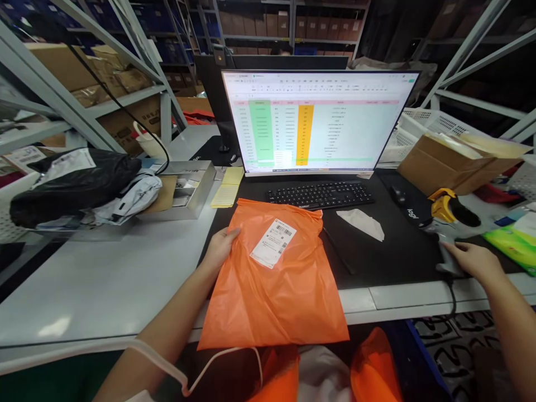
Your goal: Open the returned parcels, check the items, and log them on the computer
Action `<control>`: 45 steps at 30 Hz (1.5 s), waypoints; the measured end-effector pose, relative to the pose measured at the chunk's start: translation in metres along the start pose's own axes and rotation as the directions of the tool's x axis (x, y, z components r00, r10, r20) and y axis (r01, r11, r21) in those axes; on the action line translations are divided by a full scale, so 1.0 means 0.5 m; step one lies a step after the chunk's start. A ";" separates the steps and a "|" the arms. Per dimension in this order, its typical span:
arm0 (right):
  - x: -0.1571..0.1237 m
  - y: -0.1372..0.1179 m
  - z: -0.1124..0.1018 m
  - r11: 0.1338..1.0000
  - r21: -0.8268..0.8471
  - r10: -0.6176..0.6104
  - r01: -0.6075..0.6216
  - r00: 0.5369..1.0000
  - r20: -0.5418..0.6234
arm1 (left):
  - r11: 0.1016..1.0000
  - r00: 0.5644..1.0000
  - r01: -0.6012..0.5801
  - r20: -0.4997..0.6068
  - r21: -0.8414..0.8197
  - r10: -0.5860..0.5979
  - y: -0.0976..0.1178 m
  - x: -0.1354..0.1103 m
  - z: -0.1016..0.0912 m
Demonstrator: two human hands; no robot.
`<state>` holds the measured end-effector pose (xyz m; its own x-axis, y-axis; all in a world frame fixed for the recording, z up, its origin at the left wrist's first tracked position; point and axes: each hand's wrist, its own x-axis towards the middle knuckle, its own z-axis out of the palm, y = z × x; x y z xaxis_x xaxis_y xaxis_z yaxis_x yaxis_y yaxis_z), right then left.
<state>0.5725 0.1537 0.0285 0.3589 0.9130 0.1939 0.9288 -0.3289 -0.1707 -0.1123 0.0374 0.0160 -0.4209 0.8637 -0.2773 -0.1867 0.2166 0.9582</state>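
Observation:
An orange plastic mailer bag (285, 301) rests over the front edge of the desk. A white shipping label (273, 243) with barcodes is stuck on its upper part. My left hand (221, 245) pinches the bag's upper left edge, with the fingers partly hidden behind it. Off to the right, my right hand (475, 259) is closed around the grey handle of a yellow-and-grey barcode scanner (450, 209). The scanner's cable drops over the desk edge. Some of the right fingers are hidden by the handle.
Behind the bag stand a keyboard (320, 194) and a monitor (318, 123) showing a spreadsheet. A mouse (397, 195), crumpled tissue (360, 223) and cardboard box (446, 162) lie rightward. Left are a black parcel (79, 187), metal tray (188, 192) and yellow slips (228, 187).

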 end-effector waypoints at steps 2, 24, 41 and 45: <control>-0.026 -0.020 -0.012 0.995 -0.081 0.061 -0.060 0.998 0.016 | 0.997 0.999 -0.022 -0.042 0.078 0.025 0.007 0.005 0.001; -0.036 -0.546 0.110 0.821 0.114 -0.564 0.559 0.825 0.018 | 0.671 0.954 -0.125 0.275 0.731 -0.121 0.058 0.016 -0.096; -0.306 -0.475 0.034 0.688 0.097 -0.717 0.719 0.653 0.244 | 0.741 0.930 -0.361 0.273 0.566 0.245 0.197 -0.062 -0.039; -0.301 -0.458 0.036 0.692 0.212 -0.720 0.690 0.644 0.257 | 0.336 0.809 -0.577 0.466 0.745 0.357 0.335 -0.098 -0.002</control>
<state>0.3043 0.0960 0.0209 -0.4617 0.8870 -0.0006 0.8710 0.4532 -0.1894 -0.1241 0.0309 0.1898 0.0066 0.9886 0.1501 0.8411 -0.0867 0.5339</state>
